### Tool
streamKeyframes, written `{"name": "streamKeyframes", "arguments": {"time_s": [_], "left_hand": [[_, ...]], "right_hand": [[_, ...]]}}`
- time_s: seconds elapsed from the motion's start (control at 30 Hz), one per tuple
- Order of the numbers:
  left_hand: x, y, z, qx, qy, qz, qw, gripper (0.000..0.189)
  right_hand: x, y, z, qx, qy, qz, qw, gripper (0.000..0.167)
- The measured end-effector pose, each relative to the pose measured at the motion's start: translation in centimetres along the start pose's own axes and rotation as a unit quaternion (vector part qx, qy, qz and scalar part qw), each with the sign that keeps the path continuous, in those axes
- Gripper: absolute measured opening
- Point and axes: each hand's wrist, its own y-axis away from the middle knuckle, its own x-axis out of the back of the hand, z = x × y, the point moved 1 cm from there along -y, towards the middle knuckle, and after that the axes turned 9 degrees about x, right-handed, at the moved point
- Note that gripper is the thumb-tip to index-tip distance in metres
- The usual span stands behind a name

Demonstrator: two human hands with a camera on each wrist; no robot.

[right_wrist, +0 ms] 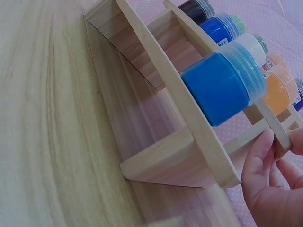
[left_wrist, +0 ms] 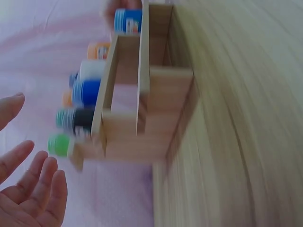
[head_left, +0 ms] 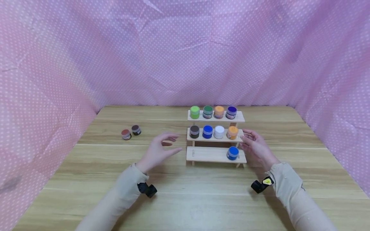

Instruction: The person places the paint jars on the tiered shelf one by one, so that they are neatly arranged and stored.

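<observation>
A three-tier wooden display stand (head_left: 209, 155) holds small paint jars. My right hand (head_left: 257, 147) is at its right end; in the right wrist view the thumb and fingers pinch the middle shelf's end. To the left of the stand, my left hand (head_left: 160, 150) hovers with spread fingers, touching nothing. The bottom shelf bears one blue jar (head_left: 232, 153) near its right end. Along the middle shelf stand a dark jar (head_left: 194, 132), a blue jar (head_left: 207, 132), a white jar (head_left: 218, 132) and an orange jar (head_left: 232, 132). Light green (head_left: 195, 112), dark green, pale orange and purple jars line the top.
Two more jars, a reddish-brown one (head_left: 126, 134) and a dark one (head_left: 136, 130), are on the wooden table (head_left: 185, 205) at the left. A pink dotted cloth (head_left: 185, 64) hangs behind the table and along its sides.
</observation>
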Motion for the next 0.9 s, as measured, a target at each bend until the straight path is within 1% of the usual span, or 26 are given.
{"name": "streamKeyframes", "arguments": {"time_s": [0.17,0.27,0.43,0.6,0.7,0.83,0.9], "left_hand": [[2.0,0.5,-1.3,0.025,0.005,0.025,0.9994,0.044],[3.1,0.8,-2.1,0.034,0.004,0.037,0.9988,0.043],[4.9,1.5,-3.5,0.048,-0.009,0.058,0.9971,0.042],[6.6,2.1,-5.2,0.074,-0.030,0.077,0.9939,0.042],[7.6,2.4,-6.1,0.088,-0.045,0.093,0.9907,0.042],[9.0,2.6,-6.9,0.097,-0.037,0.120,0.9873,0.040],[9.6,2.7,-7.0,0.110,-0.022,0.130,0.9853,0.041]], "right_hand": [[0.0,0.0,0.1,-0.002,-0.013,-0.001,0.9999,0.059],[0.0,0.0,0.0,-0.002,-0.015,-0.003,0.9999,0.059],[-0.1,-0.1,-0.1,0.002,-0.007,-0.005,1.0000,0.061],[-0.2,0.0,-0.1,-0.012,0.006,0.002,0.9999,0.060],[-0.2,0.0,-0.1,-0.020,0.013,0.005,0.9997,0.060],[-0.3,0.0,-0.2,-0.017,0.006,0.007,0.9998,0.060],[-0.3,-0.1,-0.3,-0.016,-0.002,0.006,0.9998,0.060]]}}
